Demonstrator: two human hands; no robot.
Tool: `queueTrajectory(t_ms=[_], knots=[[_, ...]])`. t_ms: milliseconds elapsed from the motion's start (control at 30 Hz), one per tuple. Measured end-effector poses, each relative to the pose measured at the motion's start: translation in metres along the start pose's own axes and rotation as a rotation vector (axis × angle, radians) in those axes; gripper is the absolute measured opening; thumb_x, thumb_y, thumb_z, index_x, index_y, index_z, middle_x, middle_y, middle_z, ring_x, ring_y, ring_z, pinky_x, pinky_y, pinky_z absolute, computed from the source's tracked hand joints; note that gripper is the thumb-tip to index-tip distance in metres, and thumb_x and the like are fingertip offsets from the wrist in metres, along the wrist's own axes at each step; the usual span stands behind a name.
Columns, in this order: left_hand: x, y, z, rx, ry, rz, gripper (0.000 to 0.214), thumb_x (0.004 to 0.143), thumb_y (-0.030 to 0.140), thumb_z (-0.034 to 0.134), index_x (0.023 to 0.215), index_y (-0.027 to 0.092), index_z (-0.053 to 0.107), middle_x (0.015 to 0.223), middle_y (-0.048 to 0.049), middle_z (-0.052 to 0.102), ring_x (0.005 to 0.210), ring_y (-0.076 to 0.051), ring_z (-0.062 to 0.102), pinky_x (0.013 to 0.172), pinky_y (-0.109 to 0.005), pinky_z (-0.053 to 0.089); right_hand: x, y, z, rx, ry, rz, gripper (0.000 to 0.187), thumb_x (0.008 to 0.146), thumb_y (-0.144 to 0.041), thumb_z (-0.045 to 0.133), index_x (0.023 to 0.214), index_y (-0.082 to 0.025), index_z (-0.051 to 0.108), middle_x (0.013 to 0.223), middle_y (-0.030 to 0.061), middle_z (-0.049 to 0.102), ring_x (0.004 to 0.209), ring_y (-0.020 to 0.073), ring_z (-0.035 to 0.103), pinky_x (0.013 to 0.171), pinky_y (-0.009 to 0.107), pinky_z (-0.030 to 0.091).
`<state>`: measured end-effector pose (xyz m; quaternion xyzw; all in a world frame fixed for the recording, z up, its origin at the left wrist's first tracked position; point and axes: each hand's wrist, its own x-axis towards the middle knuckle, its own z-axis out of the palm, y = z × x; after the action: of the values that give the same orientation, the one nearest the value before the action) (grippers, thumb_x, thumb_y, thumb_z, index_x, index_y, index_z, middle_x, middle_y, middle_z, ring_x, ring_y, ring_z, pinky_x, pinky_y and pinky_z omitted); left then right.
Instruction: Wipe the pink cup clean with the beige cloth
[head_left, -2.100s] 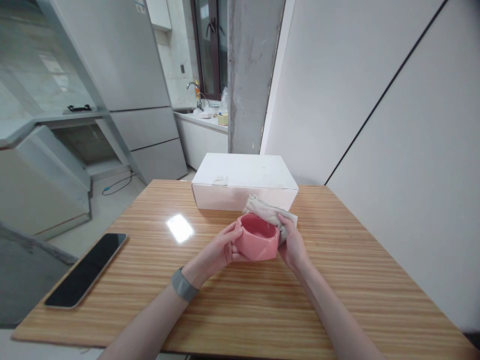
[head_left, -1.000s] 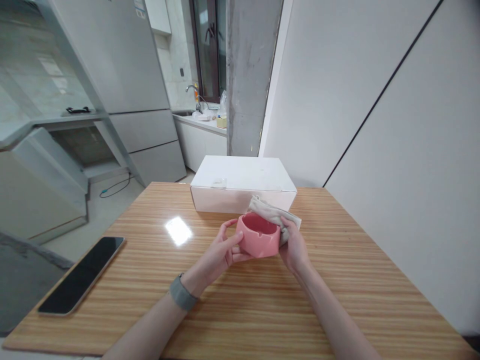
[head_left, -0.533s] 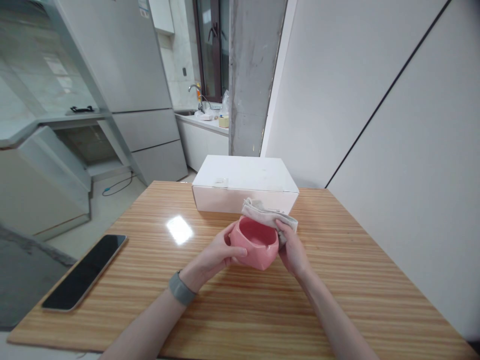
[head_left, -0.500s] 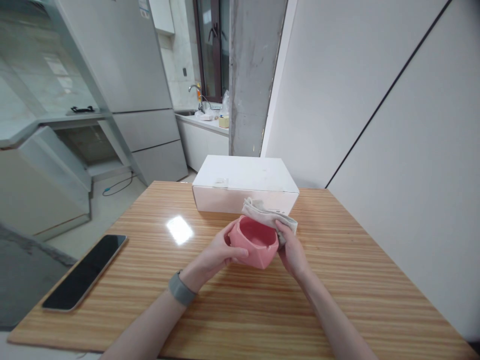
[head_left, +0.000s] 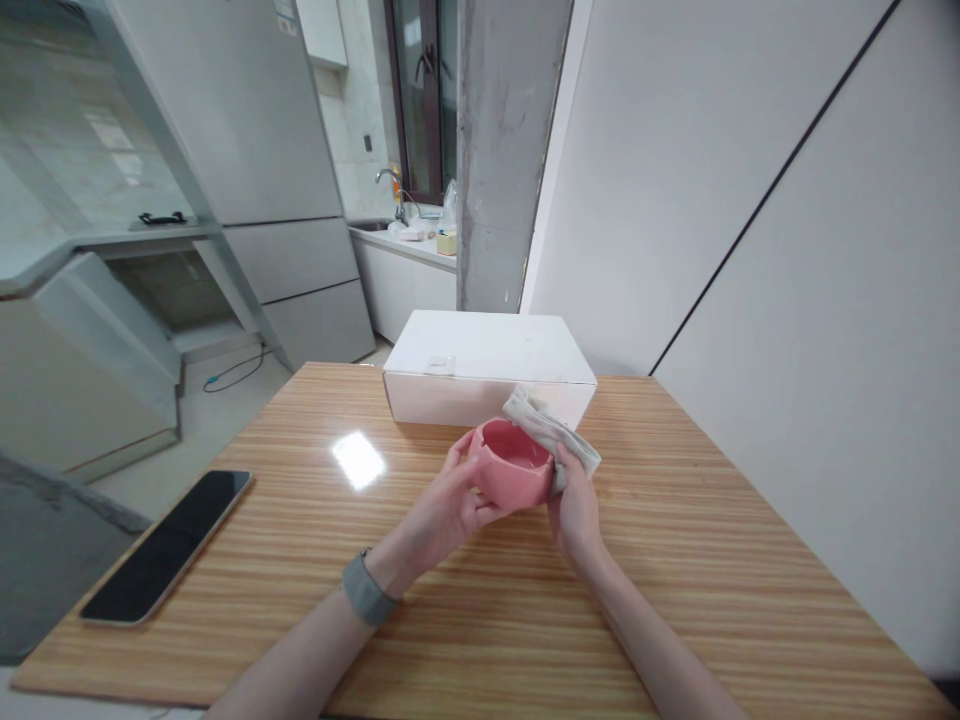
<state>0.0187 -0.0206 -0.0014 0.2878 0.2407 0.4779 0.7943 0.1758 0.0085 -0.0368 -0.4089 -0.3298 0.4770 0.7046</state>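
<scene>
A pink ashtray, faceted and with small notches in its rim, is held above the table, its hollow tilted toward me. My left hand grips it from the left, fingers and thumb around the side. At its right side, my right hand pinches a folded light-grey cloth. The cloth lies against the right rim and outer wall of the ashtray, and its free end sticks up toward the back. Part of the cloth is hidden behind my right fingers.
A white box stands on the wooden table just beyond my hands. A dark-screened phone lies near the left edge. A white wall rises on the right, with a fridge and sink counter behind.
My left hand has turned the ashtray and shifted its grip, the thumb now higher on the side. The cloth has slid slightly right, still in my right hand.
</scene>
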Motion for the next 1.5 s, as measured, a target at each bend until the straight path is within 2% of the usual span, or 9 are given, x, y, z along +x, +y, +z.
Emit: queueTrajectory(t_ms=[200, 300, 533, 767, 1000, 1100, 1200, 1333, 1500], knots=[[0.001, 0.004, -0.014, 0.079, -0.039, 0.03, 0.056, 0.083, 0.025, 0.072, 0.129, 0.029, 0.04, 0.129, -0.0086, 0.06, 0.097, -0.021, 0.068, 0.08, -0.039, 0.059, 0.005, -0.019, 0.007, 0.143, -0.004, 0.172, 0.021, 0.072, -0.038, 0.066, 0.088, -0.026, 0.072, 0.09, -0.0017, 0.078, 0.109, 0.0218, 0.066, 0.096, 0.034, 0.052], [0.001, 0.005, -0.019, 0.096, -0.058, -0.004, 0.067, 0.075, 0.021, 0.079, 0.13, 0.03, 0.042, 0.121, -0.0068, 0.063, 0.09, -0.019, 0.068, 0.071, -0.031, 0.058, 0.002, -0.027, 0.01, 0.145, -0.036, 0.209, 0.019, 0.069, -0.037, 0.068, 0.084, -0.026, 0.072, 0.086, -0.0016, 0.078, 0.105, 0.0234, 0.069, 0.093, 0.035, 0.054], [-0.001, 0.009, -0.015, 0.187, -0.131, -0.041, 0.072, 0.062, 0.013, 0.084, 0.128, 0.025, 0.057, 0.127, -0.0076, 0.063, 0.113, -0.023, 0.059, 0.083, -0.024, 0.05, -0.003, -0.029, 0.011, 0.125, -0.095, 0.262, 0.021, 0.069, -0.039, 0.068, 0.084, -0.025, 0.074, 0.096, 0.0008, 0.078, 0.109, 0.0278, 0.067, 0.098, 0.04, 0.051], [0.003, 0.013, -0.015, 0.265, -0.048, 0.093, 0.08, 0.058, 0.013, 0.086, 0.132, 0.021, 0.056, 0.134, -0.012, 0.059, 0.121, -0.03, 0.055, 0.095, -0.034, 0.047, -0.004, -0.01, 0.007, 0.025, -0.125, 0.169, 0.028, 0.075, -0.044, 0.067, 0.096, -0.026, 0.074, 0.106, 0.0, 0.076, 0.118, 0.0277, 0.062, 0.103, 0.043, 0.045], [0.005, 0.002, -0.008, 0.345, 0.214, 0.279, 0.088, 0.053, 0.014, 0.089, 0.132, 0.02, 0.051, 0.136, -0.0127, 0.057, 0.123, -0.031, 0.054, 0.102, -0.04, 0.044, -0.014, 0.017, 0.005, 0.017, -0.03, 0.083, 0.039, 0.076, -0.044, 0.071, 0.111, -0.027, 0.07, 0.123, 0.0006, 0.07, 0.124, 0.0243, 0.057, 0.112, 0.043, 0.036], [0.006, -0.004, -0.009, 0.36, 0.264, 0.271, 0.091, 0.049, 0.012, 0.091, 0.13, 0.02, 0.049, 0.135, -0.0131, 0.057, 0.123, -0.03, 0.054, 0.103, -0.04, 0.044, -0.014, 0.019, 0.006, 0.033, -0.035, 0.09, 0.039, 0.077, -0.045, 0.071, 0.11, -0.026, 0.07, 0.124, 0.0002, 0.069, 0.125, 0.0229, 0.057, 0.112, 0.04, 0.037], [0.006, -0.003, -0.011, 0.293, 0.219, 0.168, 0.087, 0.051, 0.014, 0.09, 0.127, 0.021, 0.048, 0.131, -0.0132, 0.059, 0.118, -0.029, 0.057, 0.093, -0.037, 0.051, -0.011, 0.015, 0.005, 0.034, -0.032, 0.142, 0.039, 0.079, -0.05, 0.068, 0.11, -0.025, 0.07, 0.123, 0.0011, 0.07, 0.124, 0.0224, 0.058, 0.111, 0.039, 0.039], [0.002, 0.006, -0.011, 0.177, 0.069, -0.005, 0.062, 0.075, 0.031, 0.076, 0.128, 0.027, 0.046, 0.131, -0.0098, 0.058, 0.1, -0.023, 0.066, 0.076, -0.036, 0.057, -0.005, 0.001, 0.005, 0.079, -0.01, 0.224, 0.036, 0.081, -0.052, 0.063, 0.105, -0.027, 0.071, 0.116, 0.0004, 0.073, 0.12, 0.0235, 0.061, 0.107, 0.041, 0.043], [0.001, 0.012, -0.017, 0.19, -0.033, -0.011, 0.065, 0.075, 0.029, 0.079, 0.128, 0.026, 0.042, 0.117, -0.0097, 0.063, 0.087, -0.021, 0.069, 0.075, -0.039, 0.058, -0.002, -0.017, 0.01, 0.088, -0.045, 0.225, 0.031, 0.08, -0.051, 0.061, 0.095, -0.026, 0.072, 0.106, 0.0008, 0.077, 0.115, 0.0275, 0.065, 0.1, 0.044, 0.049]])
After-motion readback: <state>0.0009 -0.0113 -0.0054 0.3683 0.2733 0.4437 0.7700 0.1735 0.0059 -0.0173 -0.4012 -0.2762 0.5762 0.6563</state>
